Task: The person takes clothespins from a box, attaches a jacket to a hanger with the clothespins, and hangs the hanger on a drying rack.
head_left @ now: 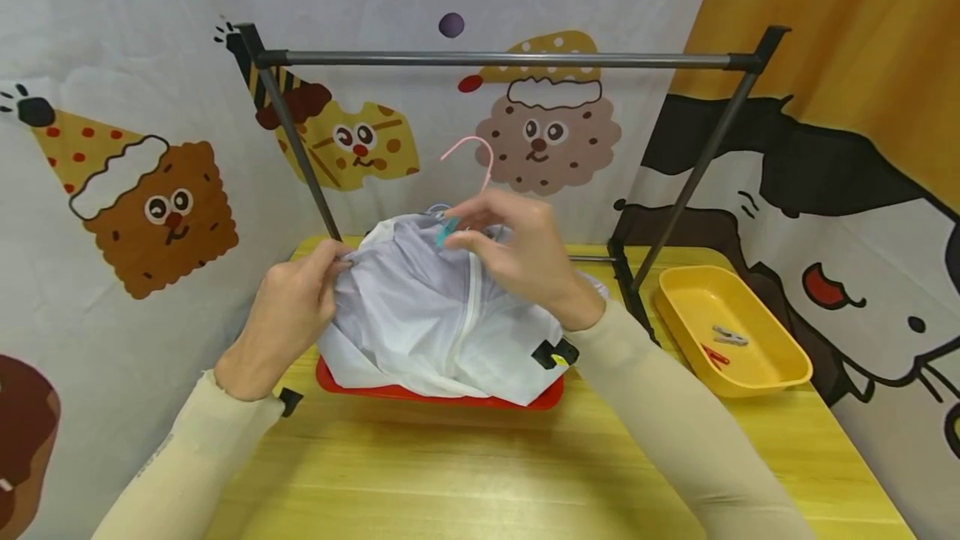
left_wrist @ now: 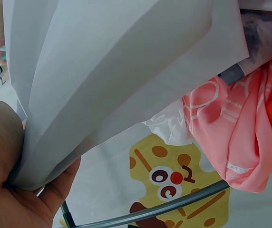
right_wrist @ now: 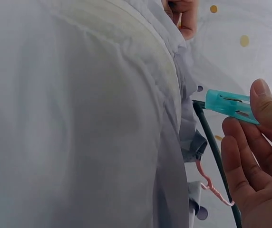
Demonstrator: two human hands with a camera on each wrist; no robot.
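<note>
A pale grey-white zippered jacket (head_left: 405,298) is spread over a red tray (head_left: 551,394), with a pink hanger (head_left: 487,161) rising from its collar. My left hand (head_left: 288,311) pinches the jacket's cloth at its left side; the left wrist view shows the fold between thumb and fingers. Over the collar area, my right hand (head_left: 525,252) holds a teal clothespin (right_wrist: 228,104) between thumb and fingers. In the right wrist view the clothespin is apart from the cloth. A pink garment (left_wrist: 236,137) shows beneath the jacket in the left wrist view.
A metal rack with a horizontal bar (head_left: 495,60) stands behind the jacket. To the right, a yellow tray (head_left: 750,290) holds a grey clothespin (head_left: 730,336) and a red clothespin (head_left: 715,356). All stand on a yellow wood-grain table (head_left: 450,473).
</note>
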